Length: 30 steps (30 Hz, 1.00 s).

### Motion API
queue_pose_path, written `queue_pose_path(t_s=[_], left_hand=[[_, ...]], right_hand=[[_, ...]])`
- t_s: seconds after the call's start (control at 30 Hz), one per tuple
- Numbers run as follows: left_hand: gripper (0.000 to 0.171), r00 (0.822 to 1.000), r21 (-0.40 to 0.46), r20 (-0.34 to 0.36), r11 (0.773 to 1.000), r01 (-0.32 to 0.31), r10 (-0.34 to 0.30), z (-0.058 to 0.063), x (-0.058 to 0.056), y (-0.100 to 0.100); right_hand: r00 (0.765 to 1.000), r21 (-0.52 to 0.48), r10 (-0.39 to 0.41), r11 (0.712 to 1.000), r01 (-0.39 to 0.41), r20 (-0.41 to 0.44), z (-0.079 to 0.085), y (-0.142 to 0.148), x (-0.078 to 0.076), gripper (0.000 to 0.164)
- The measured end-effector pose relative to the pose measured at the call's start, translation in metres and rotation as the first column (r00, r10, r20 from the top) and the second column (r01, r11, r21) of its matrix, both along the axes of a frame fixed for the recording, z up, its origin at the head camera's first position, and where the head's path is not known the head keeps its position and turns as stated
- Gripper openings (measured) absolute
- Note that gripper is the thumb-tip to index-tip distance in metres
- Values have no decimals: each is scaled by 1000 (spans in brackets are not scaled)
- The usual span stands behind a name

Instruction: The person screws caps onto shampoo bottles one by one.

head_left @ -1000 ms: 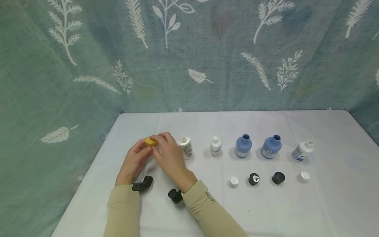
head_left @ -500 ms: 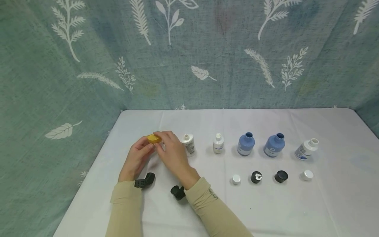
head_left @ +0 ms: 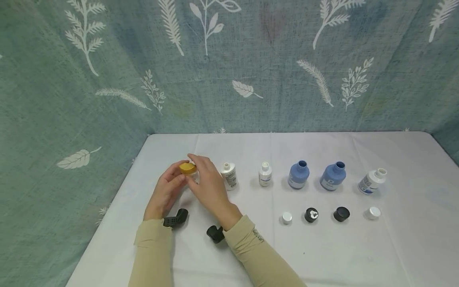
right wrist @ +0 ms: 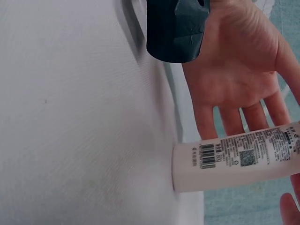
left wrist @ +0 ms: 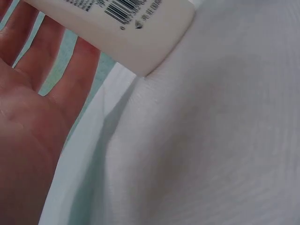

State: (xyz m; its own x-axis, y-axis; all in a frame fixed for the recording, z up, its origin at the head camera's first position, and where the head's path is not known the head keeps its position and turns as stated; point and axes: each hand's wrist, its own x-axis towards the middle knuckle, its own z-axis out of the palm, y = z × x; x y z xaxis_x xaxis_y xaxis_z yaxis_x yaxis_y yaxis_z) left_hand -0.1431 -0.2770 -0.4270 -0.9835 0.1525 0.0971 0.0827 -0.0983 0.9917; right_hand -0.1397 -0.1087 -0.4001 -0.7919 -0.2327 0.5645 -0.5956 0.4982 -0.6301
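A white bottle with a yellow cap (head_left: 187, 168) stands between both hands at the left of the table. Its white body (head_left: 195, 176) shows just below the cap. My left hand (head_left: 165, 189) holds it from the left, thumb in front. My right hand (head_left: 211, 187) is at its right side, index finger raised off the cap and thumb near its front. In the left wrist view, fingers (left wrist: 77, 77) pass behind the printed bottle (left wrist: 140, 44). The right wrist view has the bottle (right wrist: 234, 161) across my spread, fairly straight right fingers (right wrist: 229, 119).
An open white bottle (head_left: 229, 177) stands just right of my right hand. Further right are a small white bottle (head_left: 265, 175), two blue bottles (head_left: 298, 176) and a white one (head_left: 371, 181), all uncapped. White caps (head_left: 286, 218) and black caps (head_left: 311, 215) lie in front.
My right index finger has lifted from the yellow cap and the right hand has opened a little, so more of the white bottle shows. The whole view has shifted slightly.
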Motion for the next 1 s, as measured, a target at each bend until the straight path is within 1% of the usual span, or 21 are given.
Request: queue_pose_path(t_s=[0.13,0.2,0.27,0.33,0.37,0.43,0.5,0.57,0.63,0.7,0.8,0.9,1.0], left_hand=[[39,999,8,-20,1000,-24,25,10,0,5],[38,997,13,-50,998,-61,62,13,0,5],[36,988,35,-94,993,-117,120,17,0,5],[35,969,43,-147,980,-194,198,21,-2,5],[34,954,44,-172,970,-240,245,23,-2,6],[33,919,52,-217,944,-326,329,28,-3,7],[33,886,66,-238,917,-394,398,33,-2,10],[34,864,93,-231,895,-437,446,38,-2,11],[36,853,124,-208,878,-462,478,42,-2,12],[38,847,142,-179,864,-482,501,45,-2,12],[38,833,134,-155,847,-514,531,48,-1,12],[38,817,144,-168,834,-533,552,53,0,16],[41,797,193,-199,820,-539,570,62,2,22]], right_hand=[[1000,-7,-15,1000,15,-25,4,2,0,57],[999,-26,-10,1000,9,-31,7,3,1,55],[999,-47,4,999,-6,-36,11,3,3,53],[999,-66,14,998,-17,-47,14,4,4,51],[999,-73,18,997,-22,-52,15,4,5,50],[998,-88,22,996,-27,-60,19,5,6,48],[997,-105,30,994,-37,-72,24,7,7,46],[995,-134,52,989,-63,-82,29,9,8,42],[992,-163,74,983,-90,-100,35,12,9,37],[988,-191,101,974,-122,-119,41,14,11,32],[982,-205,138,965,-163,-129,49,19,13,27],[973,-201,192,956,-216,-129,56,26,15,24],[967,-202,220,949,-243,-129,61,38,12,22]])
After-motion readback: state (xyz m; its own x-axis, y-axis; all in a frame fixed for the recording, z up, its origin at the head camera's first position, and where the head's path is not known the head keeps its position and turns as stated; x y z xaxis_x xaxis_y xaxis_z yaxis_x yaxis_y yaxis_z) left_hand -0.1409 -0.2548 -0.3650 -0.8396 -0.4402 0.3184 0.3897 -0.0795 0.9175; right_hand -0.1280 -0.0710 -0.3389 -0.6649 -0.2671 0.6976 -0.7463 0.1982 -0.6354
